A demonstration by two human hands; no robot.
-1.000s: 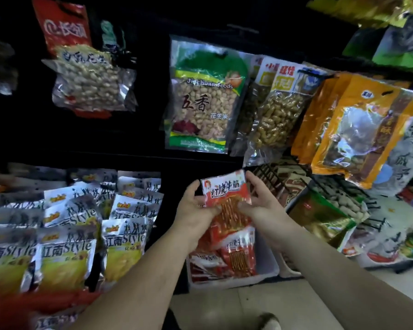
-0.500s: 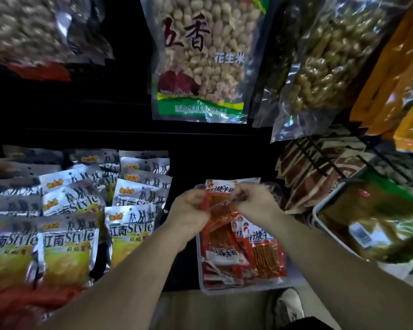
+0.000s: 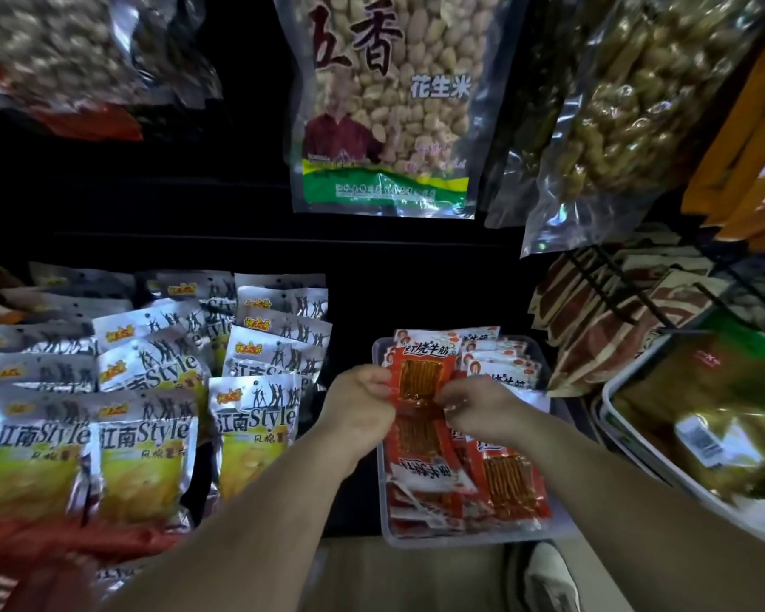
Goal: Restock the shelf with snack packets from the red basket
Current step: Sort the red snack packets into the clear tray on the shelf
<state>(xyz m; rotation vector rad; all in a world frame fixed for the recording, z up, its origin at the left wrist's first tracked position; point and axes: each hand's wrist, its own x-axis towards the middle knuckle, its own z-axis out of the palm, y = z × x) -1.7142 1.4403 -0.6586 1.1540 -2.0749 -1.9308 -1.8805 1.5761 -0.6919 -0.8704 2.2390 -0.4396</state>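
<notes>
Dark shelving (image 3: 239,205) fills the back and the light is dim. A pale floor (image 3: 416,576) shows under the wrists.

Our left hand (image 3: 358,404) and right hand (image 3: 482,406) meet over a clear tray (image 3: 469,538). The fingers of both are curled and pinch one red packet (image 3: 420,373), the left at its left edge and the right at its lower right edge. The packet stands upright just over the stacked red packets (image 3: 509,483), which lie in the tray right below and beyond the fingers.

Left of the fingers are rows of silver-and-yellow packets (image 3: 142,443). Well below those is a blurred red mass (image 3: 40,545) that we cannot identify.

Above the fingers hangs a peanut bag (image 3: 385,103), and a clear bag of nuts (image 3: 628,108) hangs to its right.

Right of the fingers a wire rack holds brown-red packets (image 3: 601,329). Nearer to us is a white tray (image 3: 628,439) of green-gold bags.

Nothing lies between the fingers and the tray.
</notes>
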